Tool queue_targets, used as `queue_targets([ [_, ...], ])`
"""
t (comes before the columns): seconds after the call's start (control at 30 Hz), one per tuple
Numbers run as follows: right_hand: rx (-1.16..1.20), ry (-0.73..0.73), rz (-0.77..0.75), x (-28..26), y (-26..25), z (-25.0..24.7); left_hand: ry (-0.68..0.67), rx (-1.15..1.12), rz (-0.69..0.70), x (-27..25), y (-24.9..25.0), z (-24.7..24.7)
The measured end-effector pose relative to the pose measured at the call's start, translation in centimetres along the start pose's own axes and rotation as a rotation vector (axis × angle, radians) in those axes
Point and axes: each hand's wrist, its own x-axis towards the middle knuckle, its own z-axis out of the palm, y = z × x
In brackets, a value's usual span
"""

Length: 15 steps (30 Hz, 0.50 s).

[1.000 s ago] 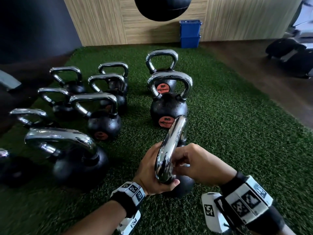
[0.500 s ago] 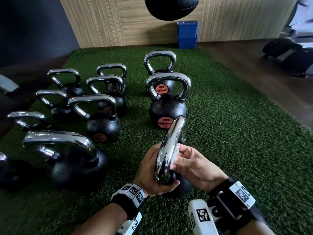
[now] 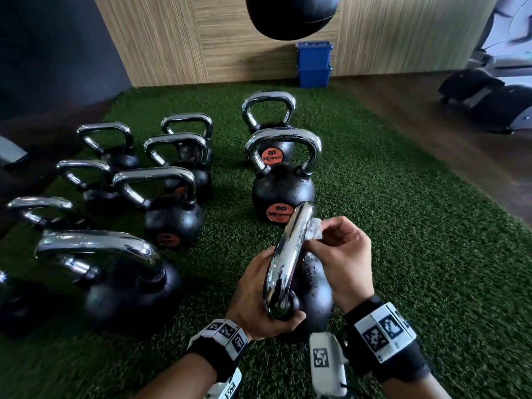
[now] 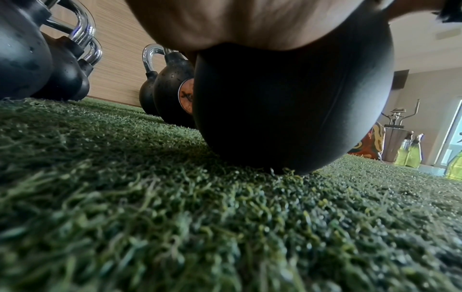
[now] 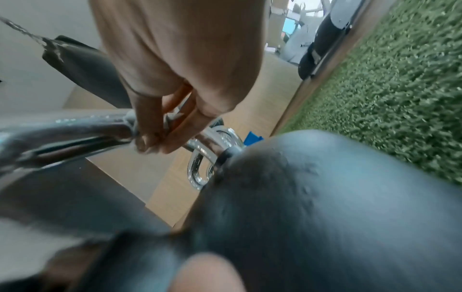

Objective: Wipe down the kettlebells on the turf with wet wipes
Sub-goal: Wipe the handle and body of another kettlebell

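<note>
We're bracing the nearest kettlebell [image 3: 309, 295] on the turf [image 3: 417, 240], left hand [image 3: 259, 295] gripping the handle's [image 3: 285, 254] base, so our right hand [image 3: 342, 254] is pinching the wet wipe [image 3: 315, 230] against the chrome.

I see my right hand [image 5: 180, 65] with fingertips [image 5: 150, 141] pinched on the chrome handle [image 5: 75, 130] of the black kettlebell [image 5: 325, 207]. Green turf [image 5: 400, 89] lies beyond the kettlebell; a blue bin [image 5: 252, 138] peeks just behind the handle.
</note>
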Motion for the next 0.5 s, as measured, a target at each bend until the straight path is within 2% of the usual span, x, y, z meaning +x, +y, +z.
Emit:
queue_targets([
  [0.17,-0.509,0.102,-0.134,0.1,0.1,0.1,0.070,0.048,0.083,0.2,0.2,-0.2],
  [0.27,-0.574,0.163,-0.184,0.8,-0.1,0.5,0.059,0.043,0.117,0.1,0.6,-0.3],
  [0.5,-0.764,0.235,-0.047,2.7,0.1,0.8,0.080,0.048,0.178,0.6,2.4,-0.9],
])
